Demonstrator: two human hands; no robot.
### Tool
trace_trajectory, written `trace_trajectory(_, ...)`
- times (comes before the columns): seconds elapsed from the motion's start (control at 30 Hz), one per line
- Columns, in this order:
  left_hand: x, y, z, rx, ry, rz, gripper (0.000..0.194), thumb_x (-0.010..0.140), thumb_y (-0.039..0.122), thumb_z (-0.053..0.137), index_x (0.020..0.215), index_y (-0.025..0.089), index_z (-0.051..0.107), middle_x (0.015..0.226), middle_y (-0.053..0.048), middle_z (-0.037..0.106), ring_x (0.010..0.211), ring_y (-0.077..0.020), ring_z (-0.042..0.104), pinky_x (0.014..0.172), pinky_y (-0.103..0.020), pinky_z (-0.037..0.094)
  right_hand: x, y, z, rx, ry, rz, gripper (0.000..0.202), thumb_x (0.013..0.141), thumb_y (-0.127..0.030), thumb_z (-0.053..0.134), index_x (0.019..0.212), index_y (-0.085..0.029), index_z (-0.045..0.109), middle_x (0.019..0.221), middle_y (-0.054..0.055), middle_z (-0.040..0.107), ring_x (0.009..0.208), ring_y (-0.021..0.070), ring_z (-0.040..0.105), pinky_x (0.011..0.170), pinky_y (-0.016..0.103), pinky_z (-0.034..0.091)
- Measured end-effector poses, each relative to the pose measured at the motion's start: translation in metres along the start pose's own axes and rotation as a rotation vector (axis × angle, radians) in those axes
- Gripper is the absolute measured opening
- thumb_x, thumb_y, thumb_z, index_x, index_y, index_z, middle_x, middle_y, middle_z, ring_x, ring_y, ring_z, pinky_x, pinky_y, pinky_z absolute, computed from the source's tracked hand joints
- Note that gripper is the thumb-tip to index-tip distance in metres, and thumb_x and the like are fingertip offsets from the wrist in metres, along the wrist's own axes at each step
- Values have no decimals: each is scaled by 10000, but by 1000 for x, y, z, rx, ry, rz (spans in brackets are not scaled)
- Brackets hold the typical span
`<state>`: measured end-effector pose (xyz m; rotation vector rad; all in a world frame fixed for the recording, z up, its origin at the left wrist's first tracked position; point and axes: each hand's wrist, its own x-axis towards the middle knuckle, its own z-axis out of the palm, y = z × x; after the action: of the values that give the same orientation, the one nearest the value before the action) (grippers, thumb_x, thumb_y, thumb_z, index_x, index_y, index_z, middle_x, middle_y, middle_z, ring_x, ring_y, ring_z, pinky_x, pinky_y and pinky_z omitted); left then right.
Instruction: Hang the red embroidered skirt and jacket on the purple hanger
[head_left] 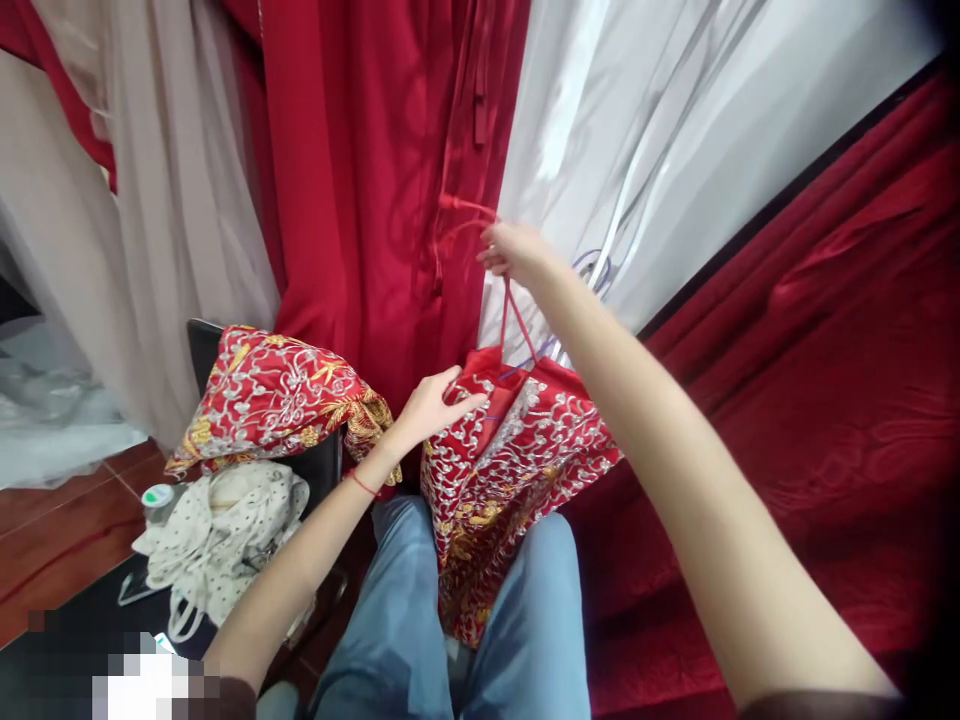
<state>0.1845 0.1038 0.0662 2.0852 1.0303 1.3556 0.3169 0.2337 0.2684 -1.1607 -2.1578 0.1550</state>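
Red drapes (375,180) behind; right hand (514,250) pinching red thread (517,320), left fingers (457,395) loose on embroidered garment (510,470).

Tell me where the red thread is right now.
In the head view, the red thread runs centre-frame from the raised right hand down to the embroidered red garment on the lap.

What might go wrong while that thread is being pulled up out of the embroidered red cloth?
The right hand pulls a red thread taut from the embroidered garment; it could snap or pucker the cloth. The left hand only rests on the garment's edge, so the fabric might slide off the lap. The thread might also catch on the raised silver stitching.
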Motion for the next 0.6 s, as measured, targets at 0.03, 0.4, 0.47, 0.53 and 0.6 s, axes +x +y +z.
trace_trajectory(0.03, -2, 4, 3, 49, -3, -16, 414, 813, 594, 635, 938, 199, 655, 900, -66, 732, 784, -224, 652, 680, -303, 458, 0, -3, 14, -67, -152, 90, 364, 914, -459, 559, 723, -149, 566, 575, 31, 555, 531, 131, 537, 515, 282, 448)
trace_trajectory(0.4, 14, 2, 19, 327, 38, -124, 452, 854, 679, 516, 709, 257, 592, 628, -7, 637, 608, -202, 587, 567, -299, 290, -151, 8, -24, -434, 38, -198, 280, 941, -394, 475, 1001, -203, 670, 916, 81, 732, 834, 216, 671, 745, 327, 473)
trace_trajectory(0.47, 17, -7, 26, 241, 38, -100, 452, 868, 635, 523, 652, 242, 582, 558, 16, 575, 547, -167, 519, 549, -292, 279, -197, 43, -61, -546, 204, -64, 282, 928, -389, 441, 875, -218, 659, 816, 72, 713, 735, 218, 655, 683, 327, 457)
trace_trajectory(0.53, 21, -16, 33, 108, 102, -72, 444, 870, 589, 536, 624, 223, 591, 541, 23, 547, 538, -153, 495, 534, -282, 290, -244, 81, -83, -586, 276, 103, 270, 907, -402, 446, 782, -235, 618, 724, 70, 680, 632, 223, 625, 613, 336, 445)
trace_trajectory(0.6, 25, -23, 38, -10, 196, -51, 427, 871, 548, 542, 622, 208, 607, 555, 22, 545, 552, -149, 500, 527, -270, 313, -288, 115, -82, -557, 310, 217, 252, 898, -421, 459, 749, -258, 581, 678, 62, 656, 583, 233, 606, 584, 352, 453)
